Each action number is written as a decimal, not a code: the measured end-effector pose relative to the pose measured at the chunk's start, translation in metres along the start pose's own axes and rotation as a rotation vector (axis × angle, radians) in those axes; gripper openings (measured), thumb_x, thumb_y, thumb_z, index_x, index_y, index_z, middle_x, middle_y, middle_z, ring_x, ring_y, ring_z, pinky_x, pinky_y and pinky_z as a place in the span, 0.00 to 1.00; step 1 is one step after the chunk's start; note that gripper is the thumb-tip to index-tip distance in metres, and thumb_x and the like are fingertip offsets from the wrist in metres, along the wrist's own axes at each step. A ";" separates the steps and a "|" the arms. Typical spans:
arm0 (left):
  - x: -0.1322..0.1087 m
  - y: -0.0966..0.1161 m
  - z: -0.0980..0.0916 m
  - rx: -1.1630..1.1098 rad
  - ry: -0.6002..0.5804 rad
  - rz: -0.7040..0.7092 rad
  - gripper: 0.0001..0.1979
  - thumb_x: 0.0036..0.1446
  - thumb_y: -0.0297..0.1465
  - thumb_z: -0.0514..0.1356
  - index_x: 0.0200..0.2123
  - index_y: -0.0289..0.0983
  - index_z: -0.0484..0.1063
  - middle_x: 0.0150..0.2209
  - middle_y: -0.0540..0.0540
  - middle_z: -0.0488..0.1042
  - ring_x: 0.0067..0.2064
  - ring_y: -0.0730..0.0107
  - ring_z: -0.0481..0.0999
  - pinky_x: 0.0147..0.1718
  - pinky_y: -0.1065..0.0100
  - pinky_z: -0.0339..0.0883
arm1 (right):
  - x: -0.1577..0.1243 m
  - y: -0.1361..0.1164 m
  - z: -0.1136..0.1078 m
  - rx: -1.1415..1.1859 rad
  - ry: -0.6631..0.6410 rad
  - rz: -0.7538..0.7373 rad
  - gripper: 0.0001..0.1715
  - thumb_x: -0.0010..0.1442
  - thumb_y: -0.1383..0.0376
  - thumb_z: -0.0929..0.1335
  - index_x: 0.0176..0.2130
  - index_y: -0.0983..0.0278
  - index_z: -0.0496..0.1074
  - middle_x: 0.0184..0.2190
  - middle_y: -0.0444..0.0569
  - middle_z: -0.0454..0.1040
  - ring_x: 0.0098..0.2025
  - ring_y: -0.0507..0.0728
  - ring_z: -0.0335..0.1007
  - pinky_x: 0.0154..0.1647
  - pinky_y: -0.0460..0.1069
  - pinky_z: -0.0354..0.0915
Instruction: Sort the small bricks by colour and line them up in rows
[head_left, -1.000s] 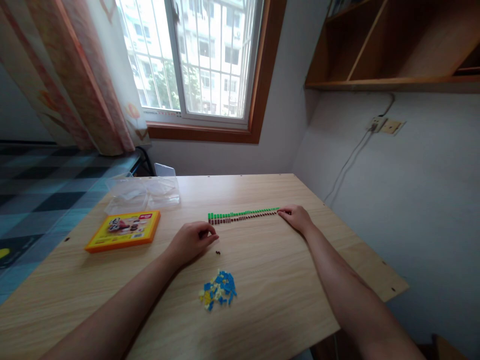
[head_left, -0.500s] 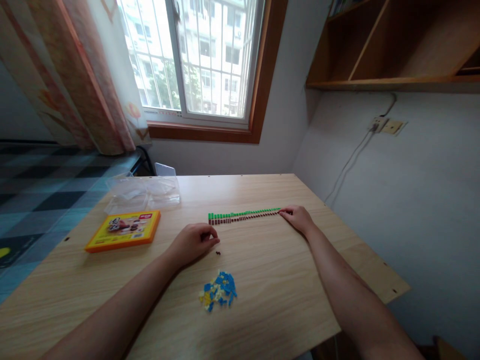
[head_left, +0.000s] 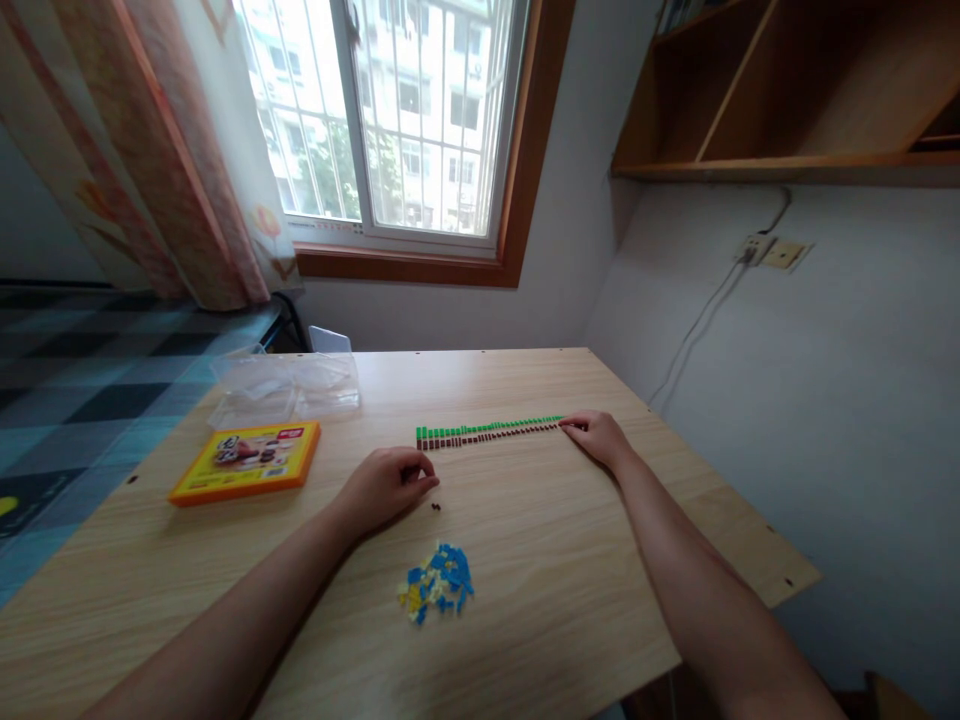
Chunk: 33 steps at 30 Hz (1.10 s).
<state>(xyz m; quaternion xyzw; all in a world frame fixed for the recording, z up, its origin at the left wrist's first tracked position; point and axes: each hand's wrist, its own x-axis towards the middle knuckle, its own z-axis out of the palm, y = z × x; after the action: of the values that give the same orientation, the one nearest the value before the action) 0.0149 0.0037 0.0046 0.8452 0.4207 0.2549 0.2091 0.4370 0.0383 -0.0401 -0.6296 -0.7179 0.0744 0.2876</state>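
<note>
My left hand [head_left: 391, 483] rests on the table, fingers loosely curled and thumb stretched out, with nothing visible in it. Just in front of its thumb lie a few loose dark brown pieces [head_left: 436, 507]. Farther right, my right hand [head_left: 592, 435] pinches at the right end of a row of small brown building blocks [head_left: 480, 438]. Its fingertips hide most of the brown block there. Behind that row runs a row of green building blocks [head_left: 480, 428]. A pile of blue, yellow and cream pieces [head_left: 442, 580] lies nearer to me.
An orange and yellow box [head_left: 247, 462] lies to the left on the wooden table [head_left: 540, 580]. Behind it stand clear plastic containers [head_left: 285, 385]. A window is ahead, a shelf [head_left: 750, 165] hangs at the upper right, and a cord [head_left: 701, 315] runs down the wall.
My right hand has shifted very slightly to the right at the row's end. My left hand and the loose pieces stay where they were.
</note>
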 end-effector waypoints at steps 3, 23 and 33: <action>0.000 0.000 0.000 0.006 -0.004 -0.001 0.09 0.55 0.36 0.62 0.29 0.37 0.78 0.22 0.52 0.70 0.25 0.73 0.65 0.27 0.72 0.56 | 0.000 -0.001 -0.001 -0.016 0.001 0.022 0.14 0.60 0.60 0.68 0.41 0.57 0.84 0.40 0.47 0.84 0.41 0.59 0.79 0.44 0.51 0.70; -0.001 0.001 -0.001 -0.004 -0.026 0.012 0.12 0.57 0.38 0.61 0.30 0.37 0.79 0.24 0.50 0.73 0.26 0.72 0.67 0.27 0.71 0.57 | 0.000 -0.007 -0.001 0.003 0.020 0.025 0.13 0.60 0.58 0.69 0.40 0.58 0.83 0.38 0.47 0.84 0.39 0.58 0.78 0.40 0.49 0.69; -0.002 0.004 -0.002 -0.002 -0.015 0.013 0.13 0.57 0.39 0.61 0.30 0.37 0.79 0.24 0.50 0.73 0.26 0.72 0.67 0.26 0.71 0.57 | -0.003 -0.009 0.000 0.014 0.049 -0.002 0.14 0.59 0.60 0.68 0.39 0.58 0.84 0.36 0.47 0.84 0.37 0.59 0.78 0.40 0.50 0.71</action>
<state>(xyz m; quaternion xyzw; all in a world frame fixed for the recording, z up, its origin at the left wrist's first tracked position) 0.0152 -0.0004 0.0079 0.8494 0.4135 0.2505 0.2116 0.4294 0.0333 -0.0367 -0.6285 -0.7107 0.0635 0.3096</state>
